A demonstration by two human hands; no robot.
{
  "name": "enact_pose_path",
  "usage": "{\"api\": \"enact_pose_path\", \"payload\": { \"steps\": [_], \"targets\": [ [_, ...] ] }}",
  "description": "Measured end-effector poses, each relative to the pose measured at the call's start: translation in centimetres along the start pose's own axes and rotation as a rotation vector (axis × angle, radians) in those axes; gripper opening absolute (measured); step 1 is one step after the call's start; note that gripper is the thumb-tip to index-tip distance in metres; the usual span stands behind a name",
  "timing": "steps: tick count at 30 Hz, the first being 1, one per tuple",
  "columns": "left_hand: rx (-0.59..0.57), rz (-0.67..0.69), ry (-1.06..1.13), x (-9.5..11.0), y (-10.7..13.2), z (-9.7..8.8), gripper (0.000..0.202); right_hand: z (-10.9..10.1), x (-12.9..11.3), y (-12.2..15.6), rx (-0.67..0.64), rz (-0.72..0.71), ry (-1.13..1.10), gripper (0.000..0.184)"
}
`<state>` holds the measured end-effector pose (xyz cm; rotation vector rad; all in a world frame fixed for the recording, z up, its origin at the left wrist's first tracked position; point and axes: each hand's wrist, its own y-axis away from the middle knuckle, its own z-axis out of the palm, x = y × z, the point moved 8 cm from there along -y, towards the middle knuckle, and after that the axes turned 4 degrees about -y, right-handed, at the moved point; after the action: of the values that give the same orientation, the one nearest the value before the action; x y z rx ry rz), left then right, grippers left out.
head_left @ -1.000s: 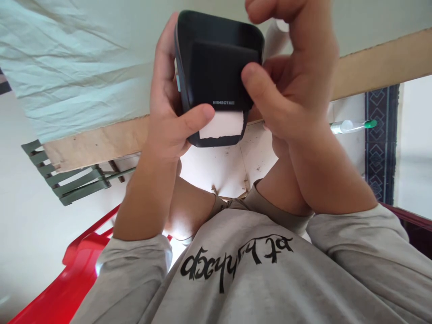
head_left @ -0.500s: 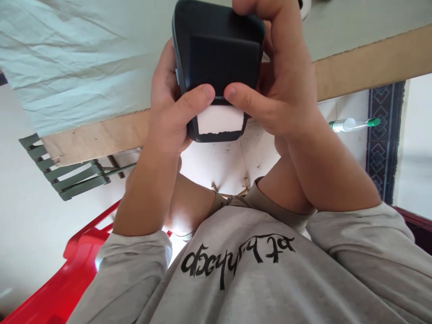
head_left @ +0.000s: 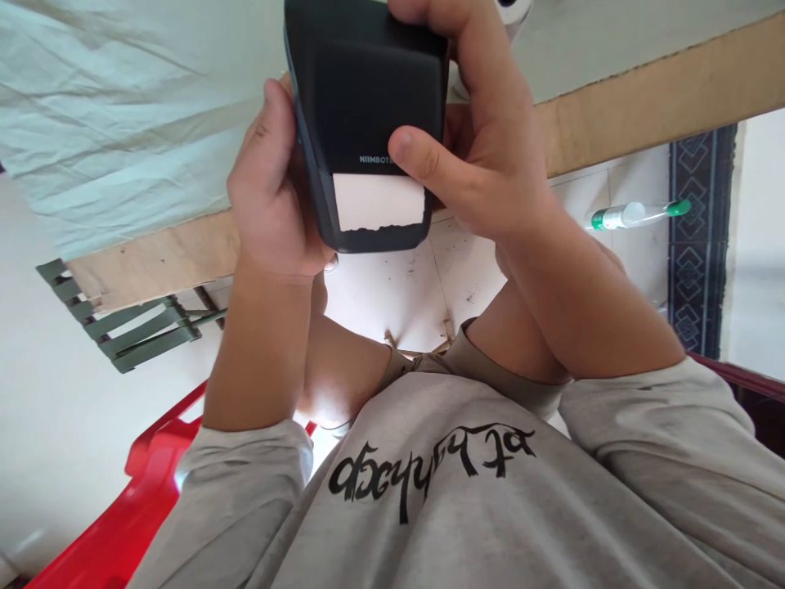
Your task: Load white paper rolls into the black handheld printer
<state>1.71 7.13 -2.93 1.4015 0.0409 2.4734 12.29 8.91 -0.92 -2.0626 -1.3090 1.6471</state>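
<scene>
Custody of the label printer [head_left: 374, 90], a black unit with rounded corners, lay with both hands. It was held up in the upper middle of the frame, clear of the worktop [head_left: 643, 106], whose pale cloth cover and bare brown edge ran across the frame behind it. The left hand [head_left: 273, 196] was closed round the printer's left side, its fingers hidden behind the body. The right hand [head_left: 484, 164] was closed on the right side, fingers reaching over the top edge. Its thumb [head_left: 417, 159] was pressed flat on the front face beside the brand lettering, just above the outlet. A white label strip [head_left: 379, 202] stood out of that outlet at the lower end of the printer, its free edge ragged. Neither hand held it, though the thumb lay just beside its upper right corner. In my judgement the step in hand was pressing on the printer's front cover under a two-handed grip, with the strip already fed out. Any next move would call for a steady hold by the left hand while the right worked at the strip or cover, taking care not to crease the paper. Also noted were a white roll [head_left: 512, 8] cut off at the top edge, a green-capped pen [head_left: 634, 215] at right against the tiled floor, and a green slatted frame [head_left: 135, 327] and red chair [head_left: 141, 491] at lower left.
</scene>
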Motion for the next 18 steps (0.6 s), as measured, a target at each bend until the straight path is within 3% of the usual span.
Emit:
{"api": "enact_pose_path", "payload": {
  "steps": [6,13,18],
  "targets": [
    [-0.039,-0.034,-0.034,-0.4,-0.3,-0.1,0.049,-0.4,0.1,0.2,0.122,0.137,0.007,0.057],
    [0.018,0.191,-0.064,0.6,-0.3,-0.9,0.041,-0.1,-0.2,0.2,0.109,0.099,0.006,0.063],
    [0.065,0.306,0.000,1.2,-0.6,-1.0,0.048,-0.2,0.2,0.0,0.080,0.102,0.024,0.066]
  ]
}}
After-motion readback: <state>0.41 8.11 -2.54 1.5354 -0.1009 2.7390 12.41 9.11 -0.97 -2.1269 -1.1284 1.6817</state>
